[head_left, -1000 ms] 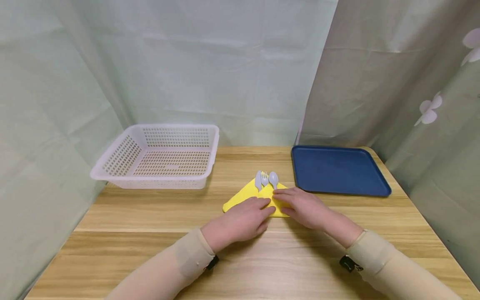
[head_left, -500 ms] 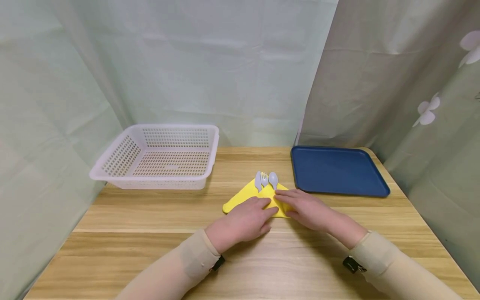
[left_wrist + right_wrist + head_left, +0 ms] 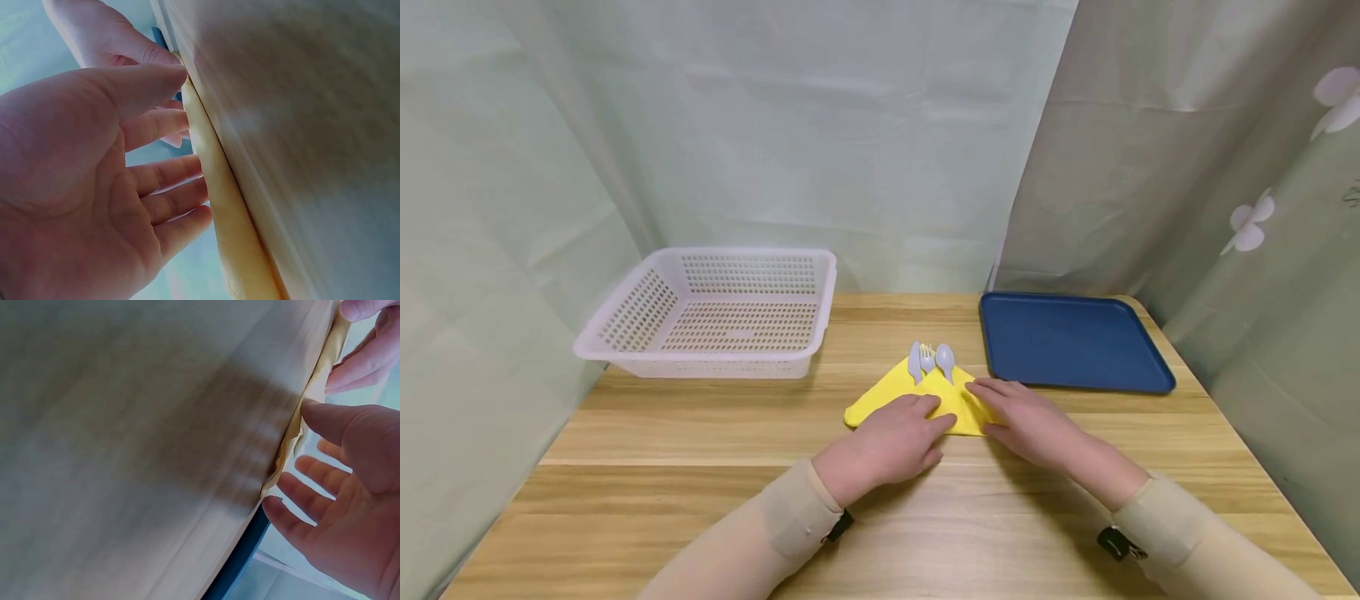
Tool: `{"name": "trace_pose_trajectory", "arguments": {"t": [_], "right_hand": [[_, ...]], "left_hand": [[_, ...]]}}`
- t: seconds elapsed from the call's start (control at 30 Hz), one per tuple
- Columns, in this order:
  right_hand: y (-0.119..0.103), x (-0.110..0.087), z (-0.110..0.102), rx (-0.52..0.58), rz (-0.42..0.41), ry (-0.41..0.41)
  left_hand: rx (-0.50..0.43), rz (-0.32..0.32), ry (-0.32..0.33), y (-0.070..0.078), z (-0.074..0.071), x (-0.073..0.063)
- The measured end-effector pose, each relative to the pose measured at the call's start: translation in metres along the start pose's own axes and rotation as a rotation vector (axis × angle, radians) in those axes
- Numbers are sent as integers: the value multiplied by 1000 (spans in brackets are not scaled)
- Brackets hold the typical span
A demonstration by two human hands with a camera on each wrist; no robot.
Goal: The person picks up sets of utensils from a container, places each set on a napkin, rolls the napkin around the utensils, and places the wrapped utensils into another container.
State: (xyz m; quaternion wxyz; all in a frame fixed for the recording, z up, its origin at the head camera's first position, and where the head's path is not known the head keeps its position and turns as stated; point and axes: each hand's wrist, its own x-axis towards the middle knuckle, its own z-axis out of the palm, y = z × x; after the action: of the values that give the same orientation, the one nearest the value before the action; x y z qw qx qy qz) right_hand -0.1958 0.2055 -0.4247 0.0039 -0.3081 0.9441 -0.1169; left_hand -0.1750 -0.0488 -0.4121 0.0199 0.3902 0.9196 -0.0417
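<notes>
A folded yellow napkin [image 3: 883, 396] lies on the wooden table. Out of its far side stick the upper ends of a grey plastic knife [image 3: 914, 363], a fork [image 3: 928, 359] and a spoon [image 3: 945, 359]; the fold covers their handles. My left hand [image 3: 891, 442] rests its fingertips on the front middle of the napkin. At the napkin's right part, my right hand [image 3: 1032, 422] touches the cloth with fingers extended. In the left wrist view, the fingertips [image 3: 199, 215] meet the napkin's top with the palm raised. The right wrist view shows the thumb at the napkin's edge [image 3: 287, 447].
A white perforated plastic basket [image 3: 820, 333] stands at the back left. At the back right lies a dark blue tray [image 3: 1075, 342], just beyond my right hand. A light curtain [image 3: 820, 125] hangs behind the table [image 3: 700, 492].
My right hand has slid to the right along the napkin, and the fold's right part shows more. My left hand stays nearly in place on the napkin.
</notes>
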Motion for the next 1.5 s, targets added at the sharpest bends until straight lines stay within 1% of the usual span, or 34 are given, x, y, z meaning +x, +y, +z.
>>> {"name": "trace_pose_trajectory", "arguments": {"t": [0.23,0.47,0.6,0.8,0.97,1.17,1.5], "right_hand": [[0,-5,2,-14,50,61],[-1,-7,2,-42,139,75],[-2,-9,1,-64,177,99],[-1,-11,1,-69,232,105],[1,-12,1,-57,265,92],[4,-11,0,-16,318,63],[8,-8,-8,78,385,-16]], "left_hand": [[-3,-11,-13,0,0,0],[-1,-11,-5,1,1,0],[0,-16,-2,1,1,0],[-5,-24,-9,2,0,-1],[-8,-25,-5,2,0,0],[-15,-19,5,1,0,0],[-19,-13,7,0,1,1]]}}
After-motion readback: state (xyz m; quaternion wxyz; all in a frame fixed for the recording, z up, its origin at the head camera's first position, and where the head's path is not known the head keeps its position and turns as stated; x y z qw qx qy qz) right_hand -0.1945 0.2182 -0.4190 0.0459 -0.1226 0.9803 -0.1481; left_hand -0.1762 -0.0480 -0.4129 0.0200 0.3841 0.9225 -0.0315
